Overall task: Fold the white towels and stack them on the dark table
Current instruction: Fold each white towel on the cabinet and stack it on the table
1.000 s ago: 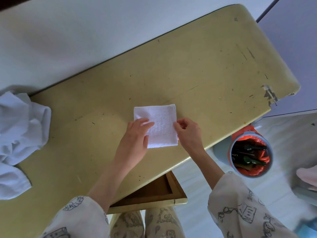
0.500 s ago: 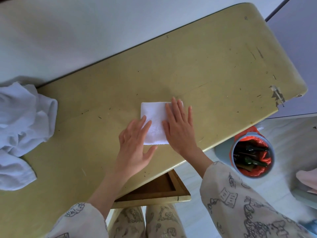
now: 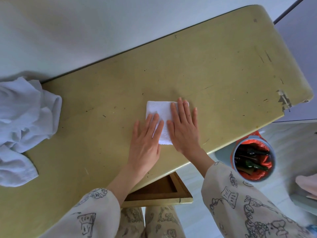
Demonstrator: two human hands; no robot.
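Observation:
A small folded white towel lies flat near the front edge of the yellow-green table. My left hand rests flat with straight fingers on the towel's lower left part. Beside it, my right hand presses flat on the towel's right half and covers most of that side. A heap of crumpled white towels sits at the table's left end, apart from both hands.
A white wall or surface runs behind the table's far edge. On the floor to the right stands a grey bin with an orange liner holding dark bottles. A wooden open drawer shows under the table's front edge.
Both hands went from pinching the folded towel's lower corners to lying flat on it. The left hand slid further onto the towel over the last half second.

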